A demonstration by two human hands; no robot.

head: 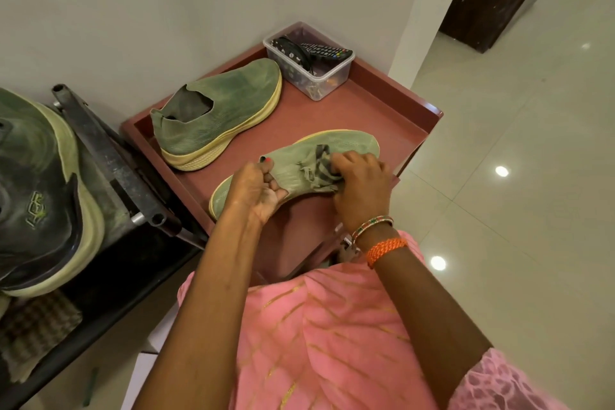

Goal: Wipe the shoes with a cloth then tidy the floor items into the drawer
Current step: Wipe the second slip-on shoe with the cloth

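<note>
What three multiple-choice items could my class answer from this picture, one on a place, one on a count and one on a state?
1. Where does the clear box with the remote stand?
A. In the far corner of the reddish tray
B. On the tiled floor
C. Inside a shoe

2. How many green shoes are on the tray?
A. One
B. Two
C. Four

3. What is the right hand doing?
A. Hanging idle
B. Lifting the box
C. Pressing a cloth on a shoe

Answers:
1 A, the box sits at the tray's far corner by the wall.
2 B, one shoe stands near the wall and the other shoe is gripped by the left hand.
3 C, its fingers curl round the striped cloth against that shoe.
</note>
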